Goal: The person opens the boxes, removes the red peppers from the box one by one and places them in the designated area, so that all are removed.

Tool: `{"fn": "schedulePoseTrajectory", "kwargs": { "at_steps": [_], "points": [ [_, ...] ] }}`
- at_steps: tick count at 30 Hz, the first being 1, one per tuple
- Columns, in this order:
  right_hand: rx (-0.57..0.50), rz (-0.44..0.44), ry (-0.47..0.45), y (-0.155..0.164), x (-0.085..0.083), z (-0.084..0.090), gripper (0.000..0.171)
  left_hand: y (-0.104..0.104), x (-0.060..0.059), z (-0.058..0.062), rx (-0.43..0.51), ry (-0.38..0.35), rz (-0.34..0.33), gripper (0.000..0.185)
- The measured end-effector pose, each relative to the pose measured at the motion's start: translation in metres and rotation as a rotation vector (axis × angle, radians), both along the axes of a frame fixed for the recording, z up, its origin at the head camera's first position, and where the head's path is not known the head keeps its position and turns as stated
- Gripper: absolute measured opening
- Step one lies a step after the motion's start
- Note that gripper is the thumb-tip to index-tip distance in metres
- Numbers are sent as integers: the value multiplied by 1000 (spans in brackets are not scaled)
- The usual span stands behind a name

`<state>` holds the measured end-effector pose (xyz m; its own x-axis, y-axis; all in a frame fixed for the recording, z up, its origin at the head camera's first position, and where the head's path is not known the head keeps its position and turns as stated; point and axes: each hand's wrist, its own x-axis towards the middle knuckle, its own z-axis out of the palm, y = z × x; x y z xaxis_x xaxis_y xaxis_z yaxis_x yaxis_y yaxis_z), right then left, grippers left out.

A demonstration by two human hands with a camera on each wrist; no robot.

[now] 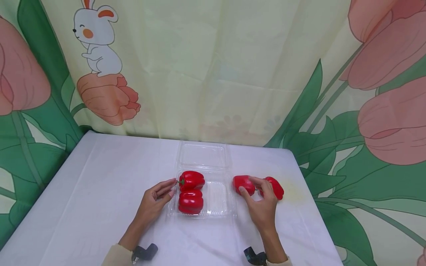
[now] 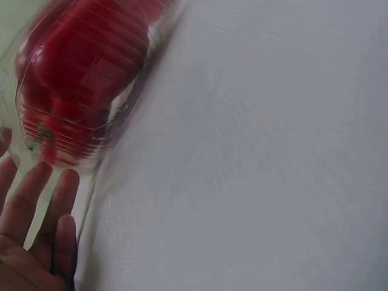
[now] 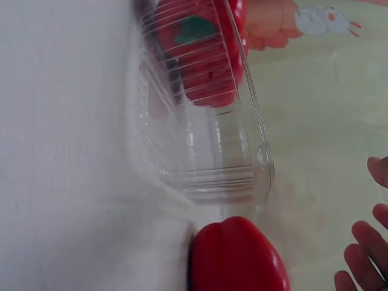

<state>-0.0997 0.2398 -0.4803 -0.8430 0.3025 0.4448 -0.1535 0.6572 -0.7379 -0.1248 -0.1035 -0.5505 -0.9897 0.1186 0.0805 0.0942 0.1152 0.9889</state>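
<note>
Overhead, the left hand [image 1: 156, 199] is resting relaxed, fingertips touching the clear container [image 1: 219, 207], seemingly bracing it; two red peppers [image 1: 190, 191] are sitting in its left half, the right half bare. The right hand [image 1: 261, 203] is curling its fingers over the nearer loose pepper [image 1: 243, 183], with another pepper [image 1: 274, 187] just beside it, both on the white table [image 1: 100, 192].

Closer, the left wrist view is showing straight fingers [image 2: 36, 212] against the ribbed wall, peppers pressed inside.

Finally, the right wrist view is showing the loose pepper touching the container's outer wall, fingertips [image 3: 364, 242] apart from it; grip unclear here.
</note>
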Motion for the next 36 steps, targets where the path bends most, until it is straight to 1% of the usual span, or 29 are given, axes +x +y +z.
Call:
{"fn": "schedulePoseTrajectory", "kwargs": {
  "at_steps": [4,10,18,21,25,29,36],
  "points": [
    [-10,26,11,-7,1,-1,64,0,0,-1,-4,0,4,44],
    [8,42,22,-13,1,-2,63,1,-1,-2,-16,3,7,44],
    [-35,121,50,-23,-2,-7,62,0,-3,-5,-16,18,4,44],
    [-39,137,51,-27,-4,-10,62,0,-4,-6,-18,22,2,44],
    [-29,140,52,-33,-4,-10,61,0,-4,-7,-17,8,2,44],
    [-30,164,53,-40,-4,-10,59,0,-4,-6,-9,-15,13,44],
    [-28,208,13,-52,-4,-11,62,1,-3,-2,-7,-29,21,44]
  ]
}}
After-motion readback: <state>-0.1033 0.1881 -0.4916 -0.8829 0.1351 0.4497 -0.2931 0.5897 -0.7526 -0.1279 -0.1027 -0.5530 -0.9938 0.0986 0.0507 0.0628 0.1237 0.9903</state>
